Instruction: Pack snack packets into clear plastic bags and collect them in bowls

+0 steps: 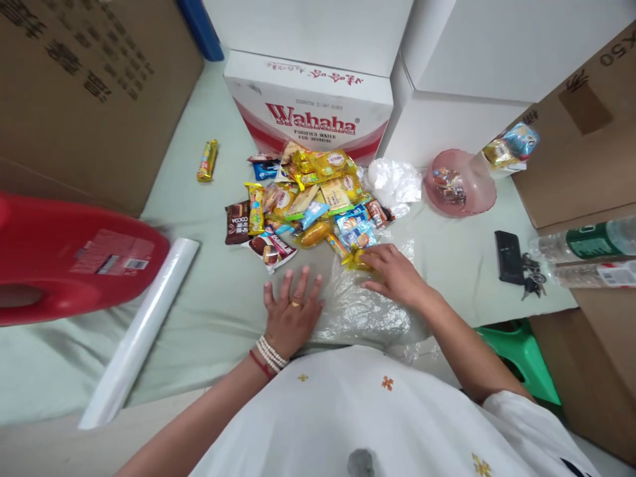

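From where I stand, the biggest thing is the worktop [199,212], covered in pale green cloth, with a brown carton [99,112] at its left side. At the back, against white boxes, stands a red-and-white Wahaha carton [311,126]. A red jug [114,258] sits on the left, with a white roll [144,324] slanting just beside it.

In front of the Wahaha carton, mid-worktop, lies a loose heap of wrapped snacks [335,194], and on its near side a sheet of clear plastic [370,311] spreads out, crinkled and shiny. A pink bowl [481,199] is over to the right, with a few packets in it; crumpled white plastic [395,180] lies between bowl and heap.

The person's left hand [293,315] is palm down before the heap, fingers spread, its grip released. The right hand [400,278] has its fingertips on a small yellow packet [356,260] at the heap's near right edge; whether that grip is clenched on it, I can't tell. A bunch of keys [534,278] lies well apart on the right.
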### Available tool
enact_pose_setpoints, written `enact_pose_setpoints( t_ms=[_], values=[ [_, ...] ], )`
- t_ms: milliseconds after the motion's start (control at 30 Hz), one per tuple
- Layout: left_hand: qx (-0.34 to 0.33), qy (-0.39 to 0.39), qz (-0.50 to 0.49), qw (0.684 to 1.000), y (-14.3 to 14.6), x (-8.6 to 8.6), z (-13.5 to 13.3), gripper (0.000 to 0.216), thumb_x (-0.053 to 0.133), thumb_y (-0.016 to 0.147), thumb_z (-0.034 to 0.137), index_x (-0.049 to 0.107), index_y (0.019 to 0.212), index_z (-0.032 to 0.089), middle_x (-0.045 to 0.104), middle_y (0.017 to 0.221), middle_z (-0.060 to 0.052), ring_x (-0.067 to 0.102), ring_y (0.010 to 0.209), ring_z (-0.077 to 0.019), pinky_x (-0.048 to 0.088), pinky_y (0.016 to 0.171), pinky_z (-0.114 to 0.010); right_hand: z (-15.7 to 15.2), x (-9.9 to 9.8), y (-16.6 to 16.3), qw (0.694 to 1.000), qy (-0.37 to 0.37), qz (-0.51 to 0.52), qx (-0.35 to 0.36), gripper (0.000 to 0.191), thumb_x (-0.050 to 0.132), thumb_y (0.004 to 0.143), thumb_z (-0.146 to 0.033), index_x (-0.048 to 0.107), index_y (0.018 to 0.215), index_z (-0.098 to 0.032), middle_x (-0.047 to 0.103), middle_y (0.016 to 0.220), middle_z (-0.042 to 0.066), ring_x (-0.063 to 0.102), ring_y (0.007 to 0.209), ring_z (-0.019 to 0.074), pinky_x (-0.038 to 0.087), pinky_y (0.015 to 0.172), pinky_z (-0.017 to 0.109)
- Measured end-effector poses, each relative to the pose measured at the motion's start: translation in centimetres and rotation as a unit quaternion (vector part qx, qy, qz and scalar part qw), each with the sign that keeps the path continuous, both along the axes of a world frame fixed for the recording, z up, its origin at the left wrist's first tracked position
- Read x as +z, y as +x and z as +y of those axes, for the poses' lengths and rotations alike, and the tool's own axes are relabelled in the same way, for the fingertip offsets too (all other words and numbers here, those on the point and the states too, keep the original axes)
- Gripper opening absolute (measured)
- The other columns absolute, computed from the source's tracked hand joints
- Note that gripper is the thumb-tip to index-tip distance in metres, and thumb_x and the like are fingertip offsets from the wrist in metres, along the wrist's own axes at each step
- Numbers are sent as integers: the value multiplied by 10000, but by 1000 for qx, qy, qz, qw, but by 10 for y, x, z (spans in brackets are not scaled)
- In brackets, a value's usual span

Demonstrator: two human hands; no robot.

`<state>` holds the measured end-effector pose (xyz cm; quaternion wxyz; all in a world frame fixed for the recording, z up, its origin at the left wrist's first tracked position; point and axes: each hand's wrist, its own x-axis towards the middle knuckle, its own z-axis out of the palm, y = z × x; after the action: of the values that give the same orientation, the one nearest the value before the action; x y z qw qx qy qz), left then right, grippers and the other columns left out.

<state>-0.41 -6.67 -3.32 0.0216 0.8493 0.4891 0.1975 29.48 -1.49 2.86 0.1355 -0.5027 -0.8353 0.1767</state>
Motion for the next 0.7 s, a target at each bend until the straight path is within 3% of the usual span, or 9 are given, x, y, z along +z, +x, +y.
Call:
enact_pose_setpoints(
  t_ms=[133, 233, 300, 367, 467, 567, 700],
  values=[
    [-150, 16, 46, 987, 6, 4, 7, 762, 509, 953, 79, 366, 1557, 521, 526, 1572, 39, 242, 1592, -238, -189, 1255, -602, -14, -18, 1, 999, 19, 23, -35, 406, 570, 1003, -257, 617, 1406, -256, 599, 1385, 133, 519, 1230, 306, 467, 1035, 501],
    [-247, -14, 70, 966, 13, 15, 20, 752, 433, 925, -3, 454, 1526, 449, 532, 1565, 48, 333, 1556, -189, -227, 1255, -537, -15, -27, 1, 997, 31, 54, -44, 370, 545, 1008, -230, 650, 1362, -245, 605, 1350, 130, 527, 1194, 289, 465, 1026, 479],
    [-268, -40, 71, 960, 16, 22, 29, 677, 417, 918, -1, 547, 1458, 384, 553, 1551, 34, 381, 1532, -208, -214, 1254, -564, -14, -30, 1, 997, 33, 53, -54, 381, 543, 1002, -217, 652, 1367, -233, 604, 1353, 138, 520, 1170, 295, 465, 1007, 480],
    [-247, -74, 58, 965, 17, 27, 35, 565, 445, 917, 55, 613, 1383, 328, 607, 1504, -3, 421, 1508, -262, -186, 1239, -641, -13, -32, -1, 997, 26, 40, -62, 402, 559, 990, -219, 647, 1382, -232, 597, 1373, 143, 511, 1147, 306, 461, 989, 487],
    [-154, -121, 13, 981, 18, 30, 42, 448, 488, 933, 209, 626, 1356, 260, 681, 1407, -87, 508, 1431, -322, -95, 1221, -722, -11, -34, -3, 998, 14, 28, -63, 422, 576, 985, -240, 633, 1403, -247, 599, 1389, 136, 504, 1131, 310, 445, 979, 489],
    [-69, -141, -20, 987, 22, 29, 46, 399, 422, 1009, 304, 630, 1343, 238, 715, 1337, -111, 604, 1317, -297, 32, 1229, -704, -11, -34, -1, 998, 13, 41, -53, 412, 544, 999, -221, 630, 1400, -261, 624, 1384, 115, 508, 1142, 302, 434, 976, 474],
    [-28, -143, 3, 989, 28, 25, 41, 395, 432, 1028, 308, 622, 1369, 245, 669, 1406, -133, 595, 1325, -304, 145, 1208, -682, -14, -21, 11, 998, 13, 59, -36, 441, 510, 1001, -174, 612, 1420, -269, 658, 1369, 94, 517, 1142, 293, 430, 963, 465]
  ],
)
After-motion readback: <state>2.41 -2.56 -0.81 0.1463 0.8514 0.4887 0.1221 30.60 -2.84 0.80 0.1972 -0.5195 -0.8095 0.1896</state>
